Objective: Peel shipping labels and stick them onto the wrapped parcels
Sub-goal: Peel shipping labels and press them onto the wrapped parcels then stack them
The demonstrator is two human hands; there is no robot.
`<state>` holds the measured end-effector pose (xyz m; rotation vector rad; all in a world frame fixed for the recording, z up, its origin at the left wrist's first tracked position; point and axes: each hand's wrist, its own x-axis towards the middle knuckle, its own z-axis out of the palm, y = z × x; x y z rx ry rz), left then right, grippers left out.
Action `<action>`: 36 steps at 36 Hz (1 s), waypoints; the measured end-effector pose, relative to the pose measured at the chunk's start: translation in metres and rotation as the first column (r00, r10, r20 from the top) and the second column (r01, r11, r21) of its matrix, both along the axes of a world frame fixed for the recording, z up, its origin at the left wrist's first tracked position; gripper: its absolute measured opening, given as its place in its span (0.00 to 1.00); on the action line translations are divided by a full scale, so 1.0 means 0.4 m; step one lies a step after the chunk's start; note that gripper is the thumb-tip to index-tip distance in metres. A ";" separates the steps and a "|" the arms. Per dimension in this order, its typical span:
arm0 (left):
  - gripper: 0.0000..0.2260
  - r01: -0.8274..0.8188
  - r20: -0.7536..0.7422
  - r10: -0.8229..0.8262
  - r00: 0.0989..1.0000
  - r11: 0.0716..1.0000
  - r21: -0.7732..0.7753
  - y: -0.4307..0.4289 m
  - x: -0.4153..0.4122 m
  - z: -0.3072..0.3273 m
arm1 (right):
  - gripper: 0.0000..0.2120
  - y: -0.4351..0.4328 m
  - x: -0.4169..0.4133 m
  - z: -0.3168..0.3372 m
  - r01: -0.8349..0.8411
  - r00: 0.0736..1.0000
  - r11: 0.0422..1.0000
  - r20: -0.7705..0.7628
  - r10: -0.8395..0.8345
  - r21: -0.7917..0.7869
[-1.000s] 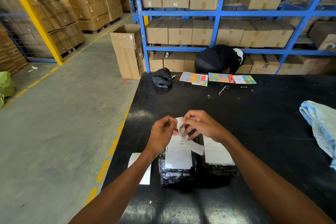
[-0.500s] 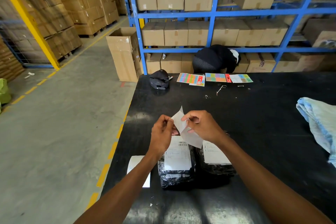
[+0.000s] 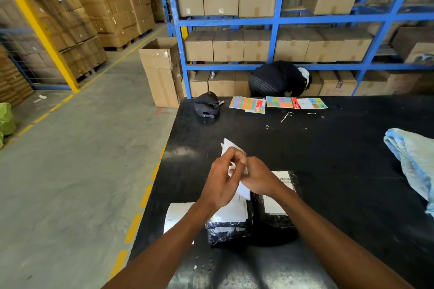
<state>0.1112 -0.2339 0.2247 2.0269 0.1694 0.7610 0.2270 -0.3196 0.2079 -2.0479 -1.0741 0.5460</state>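
Both forearms reach forward; the left hand [image 3: 222,180] and right hand [image 3: 258,178] meet fingertip to fingertip, each grip pinching the white paper label [image 3: 229,145] above two black plastic-wrapped parcels [image 3: 229,230] on the black table [image 3: 328,159].

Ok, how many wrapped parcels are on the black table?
2, side by side: the left parcel below the left hand, the right parcel below the right hand. More may be hidden.

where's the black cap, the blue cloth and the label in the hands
black cap [image 3: 207,105]: head view, its crown
blue cloth [image 3: 413,159]: head view, its folded middle
label [image 3: 229,146]: head view, its raised top corner
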 end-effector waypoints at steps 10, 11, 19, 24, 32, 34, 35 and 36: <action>0.20 -0.051 -0.178 -0.101 0.979 0.724 -0.688 0.107 -0.033 -0.074 | 0.10 -0.024 0.021 -0.013 -0.010 0.849 0.996 -0.525 0.056 0.090; 0.16 -0.061 -0.184 -0.094 0.978 0.718 -0.693 0.102 -0.037 -0.075 | 0.10 -0.024 0.023 -0.018 -0.007 0.846 0.997 -0.530 0.048 0.079; 0.09 -0.349 -0.406 0.082 0.910 0.679 -0.645 0.104 -0.055 -0.166 | 0.09 -0.031 0.020 -0.086 0.145 0.849 0.989 -0.516 -0.111 0.025; 0.08 -0.455 -0.551 0.063 0.832 0.645 -0.614 0.108 -0.085 -0.254 | 0.06 -0.029 0.006 -0.163 0.289 0.811 0.951 -0.501 -0.302 -0.105; 0.19 -0.524 -0.666 0.085 0.741 0.694 -0.495 0.107 -0.083 -0.313 | 0.07 -0.008 -0.009 -0.261 0.454 0.807 0.872 -0.331 -0.489 -0.182; 0.19 -0.519 -0.671 0.067 0.738 0.692 -0.502 0.113 -0.079 -0.317 | 0.06 0.000 -0.002 -0.269 0.465 0.816 0.866 -0.289 -0.500 -0.185; 0.18 -0.507 -0.671 0.045 0.740 0.692 -0.514 0.118 -0.076 -0.316 | 0.07 0.004 0.002 -0.273 0.472 0.821 0.862 -0.264 -0.506 -0.183; 0.16 -0.494 -0.664 0.028 0.747 0.691 -0.527 0.124 -0.073 -0.317 | 0.08 0.008 0.007 -0.273 0.479 0.827 0.859 -0.236 -0.510 -0.180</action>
